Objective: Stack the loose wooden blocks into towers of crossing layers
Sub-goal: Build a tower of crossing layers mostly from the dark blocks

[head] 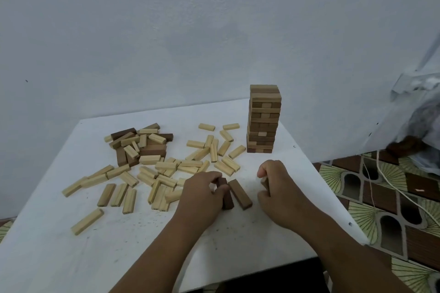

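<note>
Nearest us, our two forearms reach in from six o'clock over the white table (71, 257). Our left hand (202, 194) is curled over a dark brown block (227, 197), fingers pinching its far end while its near end rests on the tabletop. Just beside it, at its three o'clock, a second dark brown block (240, 194) lies flat and untouched. Our right hand (276, 183) is closed in a loose fist around a small block (263, 182), most of which the fingers hide, so we cannot tell its colour for sure.

Farther out, towards ten and eleven o'clock of the hands, pale loose blocks (152, 173) lie scattered across the table, with a mixed pile of dark and pale blocks (140, 145) beyond them. At one o'clock, towards the table's far edge, stands the finished tower (263, 119), its layers crossing. Off the table at three o'clock, a white cord (390, 185) trails over the patterned floor (371, 219).
</note>
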Motion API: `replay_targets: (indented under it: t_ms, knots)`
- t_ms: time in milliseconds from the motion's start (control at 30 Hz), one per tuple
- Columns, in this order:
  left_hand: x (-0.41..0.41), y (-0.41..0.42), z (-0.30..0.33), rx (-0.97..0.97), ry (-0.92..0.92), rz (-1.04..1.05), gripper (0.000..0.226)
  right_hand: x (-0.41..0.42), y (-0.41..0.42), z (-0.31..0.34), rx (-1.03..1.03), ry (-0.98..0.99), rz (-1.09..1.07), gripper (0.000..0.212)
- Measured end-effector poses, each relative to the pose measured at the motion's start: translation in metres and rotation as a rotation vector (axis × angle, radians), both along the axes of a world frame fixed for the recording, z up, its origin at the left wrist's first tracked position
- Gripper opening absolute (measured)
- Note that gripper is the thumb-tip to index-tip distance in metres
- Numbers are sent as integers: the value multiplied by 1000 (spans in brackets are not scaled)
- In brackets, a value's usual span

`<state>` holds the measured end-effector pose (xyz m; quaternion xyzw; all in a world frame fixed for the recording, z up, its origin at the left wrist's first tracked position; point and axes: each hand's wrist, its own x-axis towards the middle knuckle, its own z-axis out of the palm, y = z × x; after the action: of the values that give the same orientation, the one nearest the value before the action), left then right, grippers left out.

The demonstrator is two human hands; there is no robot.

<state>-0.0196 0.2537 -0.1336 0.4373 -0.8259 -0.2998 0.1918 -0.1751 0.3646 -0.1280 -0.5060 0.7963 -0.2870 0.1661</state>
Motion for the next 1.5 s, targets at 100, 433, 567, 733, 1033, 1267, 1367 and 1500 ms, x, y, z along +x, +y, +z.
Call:
replay_targets:
  t_ms: [100,433,567,733,1033,1267,1367,1500]
  knots:
    - [-2,1,2,-26,-44,10,36,-3,-4,-2,4,28,-10,32]
    - [13,-4,8,87,-27,-269,75,-1,-16,-7,-61,42,31,47]
    - [13,-8,6,98,-86,-345,98,-13,-14,1,-79,-47,164,46]
    - [8,-15,4,103,-32,-406,99,-27,-14,7,142,-120,320,93]
    - [2,-21,4,79,41,-454,94,-29,-23,-2,37,-153,320,73]
    - [-9,-30,41,-2,89,-445,89,-40,-24,30,-126,-79,315,76]
    - [-20,-35,70,-38,110,-454,89,-49,-24,58,-164,-43,315,76]
    - [-38,-43,108,-79,159,-470,86,-64,-27,99,-209,-19,285,72]
